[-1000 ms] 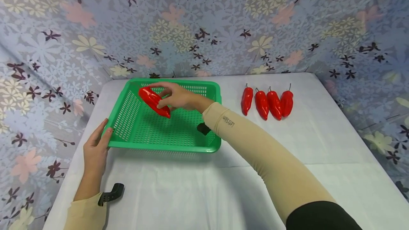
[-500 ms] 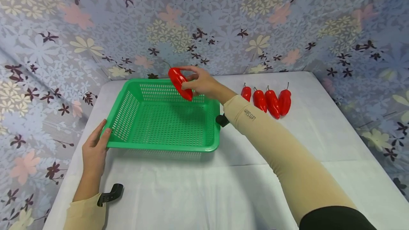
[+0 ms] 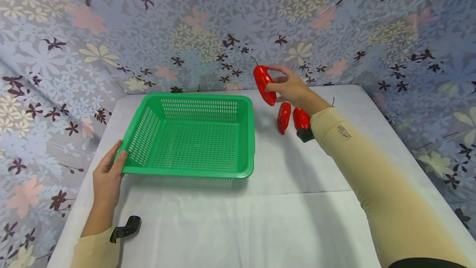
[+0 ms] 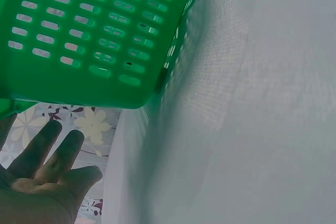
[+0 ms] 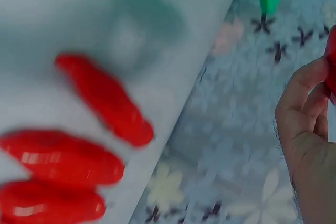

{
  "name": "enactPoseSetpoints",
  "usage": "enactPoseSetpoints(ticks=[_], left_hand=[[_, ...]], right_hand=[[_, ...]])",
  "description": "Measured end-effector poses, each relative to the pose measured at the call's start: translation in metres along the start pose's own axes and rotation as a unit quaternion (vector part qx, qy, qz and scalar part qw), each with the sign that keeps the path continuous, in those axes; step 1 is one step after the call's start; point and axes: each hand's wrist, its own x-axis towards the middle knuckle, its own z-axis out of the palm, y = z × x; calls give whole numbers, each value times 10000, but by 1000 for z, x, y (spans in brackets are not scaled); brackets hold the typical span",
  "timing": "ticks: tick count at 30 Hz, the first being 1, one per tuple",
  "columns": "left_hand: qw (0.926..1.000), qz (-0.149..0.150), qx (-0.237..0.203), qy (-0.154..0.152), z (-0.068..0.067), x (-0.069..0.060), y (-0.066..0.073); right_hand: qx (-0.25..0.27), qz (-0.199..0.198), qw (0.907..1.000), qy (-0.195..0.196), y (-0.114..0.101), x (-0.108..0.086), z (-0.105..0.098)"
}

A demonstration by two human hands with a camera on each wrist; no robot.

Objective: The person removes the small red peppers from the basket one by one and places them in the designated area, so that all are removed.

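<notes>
A red chili pepper (image 3: 262, 81) with a thin stem is pinched between the thumb and fingers of my right hand (image 3: 291, 89), held in the air behind the table's back part. At the right edge of the right wrist view, only part of that pepper (image 5: 332, 69) shows. My left hand (image 3: 105, 181) holds the front left corner of a green perforated plastic basket (image 3: 189, 173), thumb on the rim. No pepper lies inside the basket. Below my right hand, red peppers rest on the table, among them one pepper (image 3: 284, 117) and another (image 3: 301, 118); my forearm hides the others.
A white cloth covers the table (image 3: 208, 226). Floral fabric (image 3: 238, 28) hangs behind it and at both sides. Dark wrist-worn devices sit at the left wrist (image 3: 126, 229) and right wrist (image 3: 305, 134).
My right hand has carried the red pepper from over the basket to the right and up, past the basket's right rim. The left hand has stayed on the basket corner.
</notes>
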Motion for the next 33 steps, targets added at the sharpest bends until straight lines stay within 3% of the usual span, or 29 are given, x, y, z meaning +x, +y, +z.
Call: enactPoseSetpoints(ticks=[11,19,28,33], left_hand=[[10000,53,25,5,0,-1,2],[10000,45,-40,15,-1,0,0],[9998,89,202,10,-2,0,0],[9998,67,186,36,0,-1,-1]], right_hand=[[-305,366,9966,673,26,-25,-85],[-497,451,9894,1290,33,-44,-132],[-226,634,9852,1578,55,-58,-154],[-317,814,9812,1724,82,-59,-158]])
